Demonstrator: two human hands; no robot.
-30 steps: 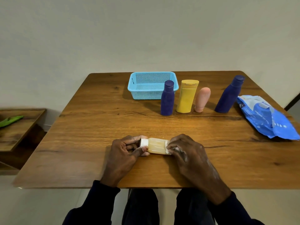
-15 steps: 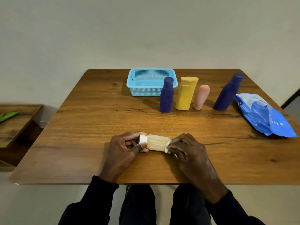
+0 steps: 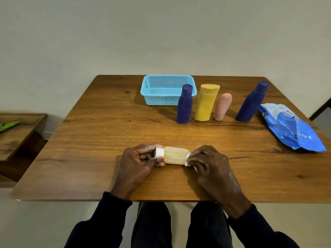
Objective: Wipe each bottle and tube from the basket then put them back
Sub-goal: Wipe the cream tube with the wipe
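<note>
Our left grip [image 3: 138,162] curls round the cap end of the small translucent yellowish plastic bottle [image 3: 174,155], lying sideways near the wooden counter's [image 3: 107,140] front edge. Our right grip [image 3: 207,162] pinches a white wipe [image 3: 188,159] against its base. The light-blue mesh basket [image 3: 161,101] looks empty, so we judge nothing returned yet.

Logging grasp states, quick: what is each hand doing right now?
Left hand: holding the pale bottle at its capped end.
Right hand: pinching a white wipe against the bottle's base.

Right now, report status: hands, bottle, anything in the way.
Left hand grips pale bottle at cap end. Right hand pinches wipe against its base. Dark blue bottle stands before basket, near-right corner.
</note>
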